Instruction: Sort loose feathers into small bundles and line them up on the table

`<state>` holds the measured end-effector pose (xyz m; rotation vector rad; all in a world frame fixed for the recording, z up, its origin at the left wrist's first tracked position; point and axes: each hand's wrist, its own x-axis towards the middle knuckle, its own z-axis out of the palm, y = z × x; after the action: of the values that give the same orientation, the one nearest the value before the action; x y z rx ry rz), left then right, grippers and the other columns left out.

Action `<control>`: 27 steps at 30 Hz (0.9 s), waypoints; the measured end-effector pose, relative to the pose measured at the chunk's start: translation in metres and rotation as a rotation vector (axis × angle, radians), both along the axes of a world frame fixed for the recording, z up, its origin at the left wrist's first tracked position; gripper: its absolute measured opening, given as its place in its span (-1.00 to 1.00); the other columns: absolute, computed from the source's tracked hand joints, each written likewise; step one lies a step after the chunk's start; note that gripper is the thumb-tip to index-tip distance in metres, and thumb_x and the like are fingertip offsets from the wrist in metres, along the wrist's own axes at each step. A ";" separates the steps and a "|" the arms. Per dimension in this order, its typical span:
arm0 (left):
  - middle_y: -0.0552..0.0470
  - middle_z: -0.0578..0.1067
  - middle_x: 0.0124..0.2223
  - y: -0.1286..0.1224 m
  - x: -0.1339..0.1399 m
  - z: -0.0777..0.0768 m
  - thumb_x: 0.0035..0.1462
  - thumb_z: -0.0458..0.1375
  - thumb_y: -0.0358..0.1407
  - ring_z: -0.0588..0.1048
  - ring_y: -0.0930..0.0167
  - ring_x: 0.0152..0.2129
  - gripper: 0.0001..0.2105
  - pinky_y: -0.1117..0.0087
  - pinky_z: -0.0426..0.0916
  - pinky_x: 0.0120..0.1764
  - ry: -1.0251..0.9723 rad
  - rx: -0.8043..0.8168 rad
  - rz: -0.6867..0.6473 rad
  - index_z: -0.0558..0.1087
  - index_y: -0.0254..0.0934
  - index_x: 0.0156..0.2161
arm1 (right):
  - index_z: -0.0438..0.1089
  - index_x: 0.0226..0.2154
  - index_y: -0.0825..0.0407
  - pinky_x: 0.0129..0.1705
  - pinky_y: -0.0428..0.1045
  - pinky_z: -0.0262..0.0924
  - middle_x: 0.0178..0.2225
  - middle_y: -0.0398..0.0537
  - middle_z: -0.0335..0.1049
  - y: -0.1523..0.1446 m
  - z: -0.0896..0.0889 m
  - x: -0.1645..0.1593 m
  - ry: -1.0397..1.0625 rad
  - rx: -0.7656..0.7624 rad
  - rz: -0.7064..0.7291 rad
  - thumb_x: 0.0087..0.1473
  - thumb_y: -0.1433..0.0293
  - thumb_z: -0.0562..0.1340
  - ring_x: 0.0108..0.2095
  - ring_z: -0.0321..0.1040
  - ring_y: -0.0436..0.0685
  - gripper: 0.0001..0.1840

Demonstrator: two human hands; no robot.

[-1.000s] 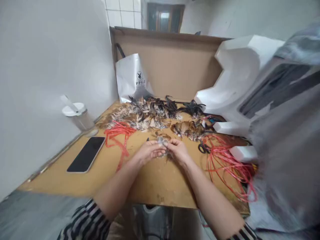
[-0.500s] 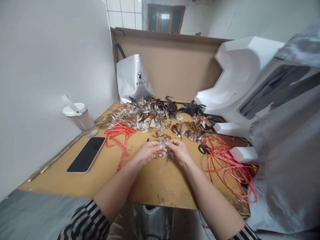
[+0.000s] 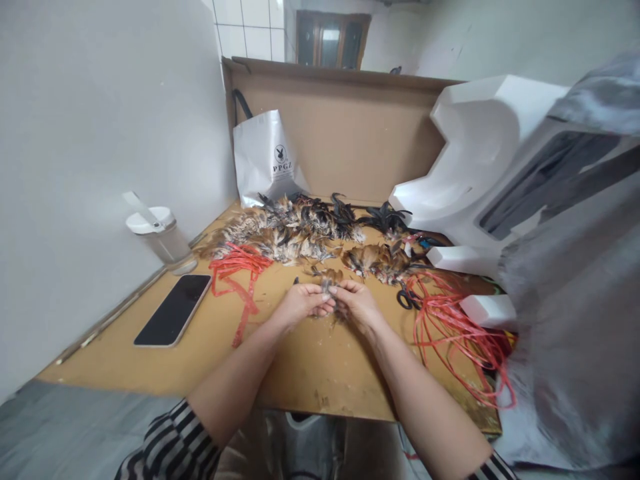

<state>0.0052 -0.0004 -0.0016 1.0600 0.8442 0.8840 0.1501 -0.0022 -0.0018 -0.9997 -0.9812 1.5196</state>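
Observation:
My left hand (image 3: 306, 301) and my right hand (image 3: 356, 301) meet over the middle of the table, fingertips pinched together. Between them is a small tuft of greyish feathers (image 3: 330, 285), partly covered by the fingers. Brown feathers (image 3: 327, 273) lie just beyond the fingertips. Farther back, a long pile of brown, white and black feathers (image 3: 295, 233) spreads across the board. A smaller brown feather bunch (image 3: 377, 259) rests to its right, with black feathers (image 3: 385, 219) behind.
Red plastic strips (image 3: 240, 263) lie left of my hands, near a phone (image 3: 173, 310) and a white-lidded cup (image 3: 160, 230). At right are black-handled scissors (image 3: 407, 297), tangled red strips (image 3: 450, 327) and white foam packaging (image 3: 475, 160). A silver bag (image 3: 263, 157) stands against the cardboard (image 3: 360, 127).
My fingers have closed in slightly on the grey tuft, and less of it shows now. The left fingers are curled more. Everything else stays in place.

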 end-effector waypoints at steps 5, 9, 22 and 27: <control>-0.09 0.49 -0.44 0.000 0.000 -0.001 -0.18 0.22 -0.24 0.43 0.52 -0.57 -0.76 0.52 0.32 -0.43 0.031 0.014 -0.009 0.46 -0.43 -0.43 | 0.25 -0.62 0.07 -0.65 -0.16 -0.09 -0.73 -0.27 0.23 0.001 -0.001 0.000 -0.016 0.029 -0.020 -0.38 0.28 0.36 -0.73 0.06 -0.12 -0.70; -0.10 0.50 -0.43 -0.001 -0.001 -0.002 -0.17 0.21 -0.20 0.43 0.51 -0.56 -0.74 0.50 0.31 -0.44 0.069 0.058 -0.016 0.46 -0.41 -0.42 | 0.26 -0.63 0.07 -0.62 -0.14 -0.03 -0.71 -0.26 0.24 0.001 -0.003 0.000 -0.039 0.047 -0.011 -0.38 0.27 0.35 -0.70 0.10 -0.10 -0.70; -0.08 0.50 -0.48 -0.004 0.003 0.002 -0.16 0.20 -0.22 0.41 0.51 -0.63 -0.78 0.53 0.26 -0.55 0.099 0.168 -0.009 0.46 -0.40 -0.46 | 0.25 -0.62 0.07 -0.56 -0.13 0.03 -0.67 -0.21 0.23 -0.002 0.001 0.000 -0.185 0.199 0.037 -0.26 0.23 0.29 -0.63 0.12 -0.08 -0.72; -0.10 0.50 -0.46 -0.003 0.002 0.000 -0.16 0.21 -0.25 0.43 0.50 -0.60 -0.79 0.52 0.27 -0.51 0.009 0.074 0.036 0.46 -0.41 -0.45 | 0.35 -0.52 0.07 -0.47 -0.10 0.13 -0.56 -0.15 0.32 -0.002 0.003 -0.003 -0.131 0.208 -0.033 -0.28 0.25 0.31 -0.54 0.21 -0.03 -0.75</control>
<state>0.0068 -0.0032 -0.0013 1.1167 0.8456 0.9481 0.1474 -0.0040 0.0009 -0.9694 -1.1838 1.3080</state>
